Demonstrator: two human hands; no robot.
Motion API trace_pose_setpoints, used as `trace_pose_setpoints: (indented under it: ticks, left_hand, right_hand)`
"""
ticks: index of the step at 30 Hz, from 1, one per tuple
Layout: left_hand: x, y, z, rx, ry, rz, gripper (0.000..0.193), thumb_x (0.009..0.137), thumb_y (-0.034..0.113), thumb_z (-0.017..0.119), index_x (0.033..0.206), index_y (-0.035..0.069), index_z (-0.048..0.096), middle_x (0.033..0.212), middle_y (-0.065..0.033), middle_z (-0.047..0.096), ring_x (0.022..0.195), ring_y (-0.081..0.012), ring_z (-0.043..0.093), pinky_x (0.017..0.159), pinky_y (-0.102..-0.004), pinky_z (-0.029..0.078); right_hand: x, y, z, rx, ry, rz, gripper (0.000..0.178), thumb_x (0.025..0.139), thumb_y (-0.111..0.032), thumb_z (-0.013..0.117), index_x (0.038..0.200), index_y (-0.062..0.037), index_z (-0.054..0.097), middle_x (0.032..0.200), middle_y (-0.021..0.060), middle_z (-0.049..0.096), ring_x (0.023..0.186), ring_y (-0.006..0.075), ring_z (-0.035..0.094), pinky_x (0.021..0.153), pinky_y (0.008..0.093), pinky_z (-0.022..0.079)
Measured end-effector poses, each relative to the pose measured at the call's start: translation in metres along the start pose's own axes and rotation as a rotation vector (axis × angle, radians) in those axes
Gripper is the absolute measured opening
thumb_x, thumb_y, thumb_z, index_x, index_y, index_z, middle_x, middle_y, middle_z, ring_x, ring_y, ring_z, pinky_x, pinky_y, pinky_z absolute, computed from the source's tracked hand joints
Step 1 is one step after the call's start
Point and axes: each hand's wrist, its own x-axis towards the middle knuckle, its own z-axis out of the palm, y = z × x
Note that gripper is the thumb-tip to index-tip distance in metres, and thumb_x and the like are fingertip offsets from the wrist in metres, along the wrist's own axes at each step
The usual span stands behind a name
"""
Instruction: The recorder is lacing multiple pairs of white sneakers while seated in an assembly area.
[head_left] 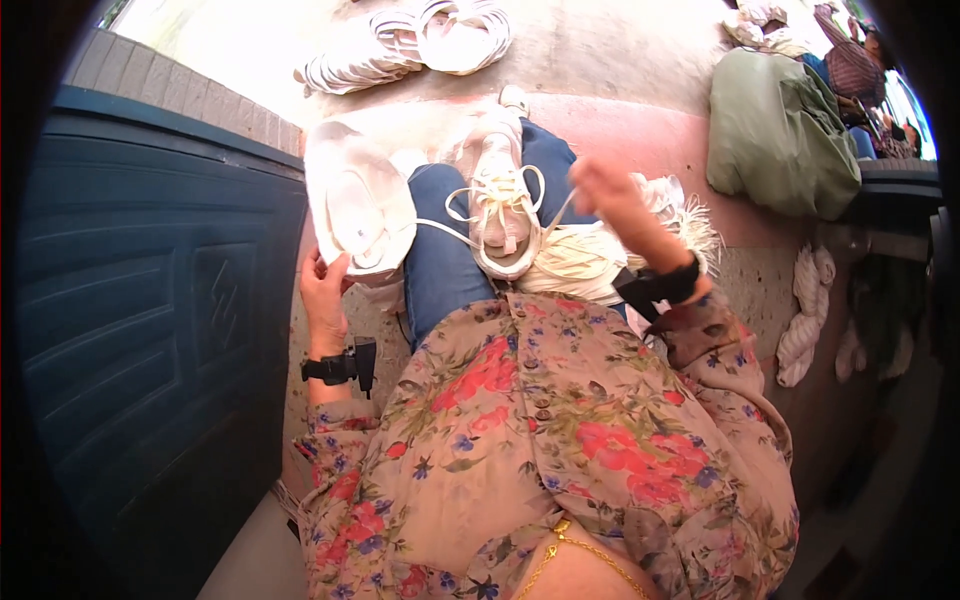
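Between the denim-clad legs (440, 262), in the head view, I see the pale shoe (505, 228), one of its cream laces (498, 186) stretching toward the raised right hand (608, 192), whose grip I cannot tell through blur; the left hand (325, 290) pinches a white bag-like container (340, 170).

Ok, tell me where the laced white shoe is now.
In the head view, the white shoe sits just above centre, between the legs in blue jeans, with the right hand and a cream bundle of strands to its right.
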Motion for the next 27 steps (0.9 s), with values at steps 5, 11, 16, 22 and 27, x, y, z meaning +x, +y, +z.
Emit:
trace_pose_setpoints:
  ticks: [5, 11, 16, 22, 27]
  left_hand:
    - [-0.014, -0.008, 0.006, 0.293, 0.067, 0.31, 0.048, 0.069, 0.01, 0.068, 0.111, -0.002, 0.049, 0.082, -0.0018, 0.049, 0.067, -0.0107, 0.044, 0.057, -0.024, 0.04]
    - [-0.056, 0.01, 0.059, 0.842, 0.177, 0.792, 0.054, 0.062, 0.008, 0.067, 0.112, 0.001, 0.046, 0.092, -0.0146, 0.045, 0.08, -0.0274, 0.05, 0.064, -0.0357, 0.044]
    - [-0.076, 0.011, 0.086, 0.951, -0.015, 0.962, 0.052, 0.064, 0.016, 0.066, 0.11, 0.003, 0.048, 0.092, -0.0138, 0.045, 0.081, -0.0272, 0.049, 0.066, -0.0374, 0.045]
    - [-0.01, -0.008, 0.036, 0.203, 0.091, 0.268, 0.027, 0.089, 0.016, 0.044, 0.108, -0.002, 0.051, 0.084, -0.0045, 0.056, 0.075, -0.0121, 0.052, 0.069, -0.0278, 0.044]
    - [0.08, -0.141, 0.03, 0.23, -0.211, 0.174, 0.027, 0.085, 0.021, 0.05, 0.1, 0.0, 0.059, 0.08, -0.01, 0.061, 0.074, -0.0148, 0.057, 0.067, -0.0274, 0.046]
  right_hand:
    - [0.001, -0.09, -0.033, 0.753, 0.046, -0.225, 0.011, 0.091, -0.02, 0.047, 0.094, -0.0101, 0.049, 0.057, -0.0066, 0.03, 0.045, 0.0025, 0.023, 0.037, 0.0168, 0.018]
    - [0.014, -0.089, 0.006, 0.068, 0.081, -0.029, 0.025, 0.086, -0.025, 0.056, 0.096, -0.0019, 0.055, 0.06, -0.0051, 0.045, 0.044, 0.0018, 0.035, 0.035, 0.0178, 0.026]
    - [0.017, -0.028, 0.093, -0.021, -0.546, 0.406, 0.018, 0.085, -0.022, 0.056, 0.082, -0.0048, 0.058, 0.056, -0.0066, 0.044, 0.042, 0.0028, 0.037, 0.037, 0.0189, 0.026]
    - [0.021, -0.025, 0.098, 0.086, -0.353, 0.387, 0.025, 0.081, -0.025, 0.062, 0.065, -0.0063, 0.059, 0.051, -0.0064, 0.043, 0.04, 0.0026, 0.033, 0.036, 0.0207, 0.023]
    - [0.033, -0.008, 0.088, 0.253, -0.43, 0.49, 0.022, 0.084, -0.024, 0.06, 0.079, -0.0032, 0.055, 0.057, -0.0034, 0.045, 0.042, 0.0028, 0.033, 0.036, 0.0201, 0.022]
